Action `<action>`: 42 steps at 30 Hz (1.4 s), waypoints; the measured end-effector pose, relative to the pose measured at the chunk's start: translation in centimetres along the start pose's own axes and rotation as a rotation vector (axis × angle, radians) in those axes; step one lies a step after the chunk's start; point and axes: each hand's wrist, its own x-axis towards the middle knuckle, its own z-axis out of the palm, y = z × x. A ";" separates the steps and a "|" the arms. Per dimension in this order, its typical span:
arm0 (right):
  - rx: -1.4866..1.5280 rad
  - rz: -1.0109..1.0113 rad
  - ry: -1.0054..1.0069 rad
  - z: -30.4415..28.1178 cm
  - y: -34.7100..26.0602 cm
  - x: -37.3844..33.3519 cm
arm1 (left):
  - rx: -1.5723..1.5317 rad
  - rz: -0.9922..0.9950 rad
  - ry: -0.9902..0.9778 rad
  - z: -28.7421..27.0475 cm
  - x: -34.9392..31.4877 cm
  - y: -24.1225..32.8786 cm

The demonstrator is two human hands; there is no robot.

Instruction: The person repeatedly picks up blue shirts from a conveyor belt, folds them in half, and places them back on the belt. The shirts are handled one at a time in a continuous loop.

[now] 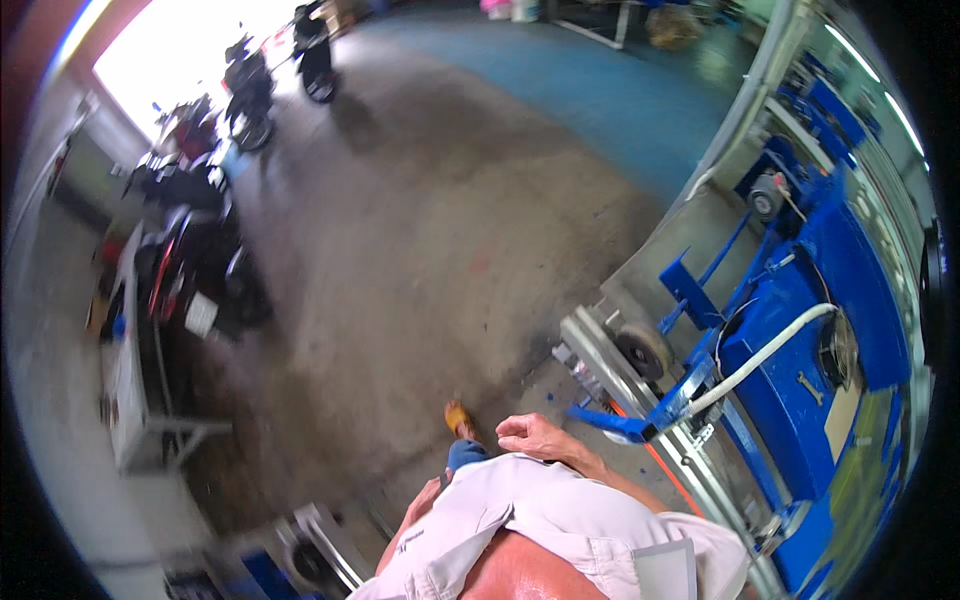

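Observation:
My right hand point(537, 438) is in front of my waist, its fingers curled loosely together, and no object shows in it. To its right, a short distance off, is the blue bracket end point(620, 424) of a machine. My left hand point(424, 500) hangs low at my side, close against my light shirt point(520, 490). Its fingers are mostly hidden, so their pose is unclear. One foot in a yellow-brown shoe point(458, 415) is on the concrete floor ahead.
Along my right runs a blue machine point(780, 370) with a metal rail point(620, 370), a white hose point(765, 355) and a wrench point(810, 387) lying on it. A white bench point(130, 380) and several parked motorbikes point(250, 95) line the left, near a bright doorway. Blue-painted floor point(560, 90) lies farther off.

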 end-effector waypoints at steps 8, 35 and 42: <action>0.039 -0.035 0.129 -6.1 -7.2 15.4 | 0.320 0.344 0.732 -19.1 6.3 28.8; 0.378 0.079 1.084 -58.6 -12.1 38.6 | 0.804 0.091 -0.369 -12.1 38.3 98.1; 0.289 0.831 1.011 -61.0 3.3 38.5 | 0.948 0.025 -0.476 -5.0 46.8 113.5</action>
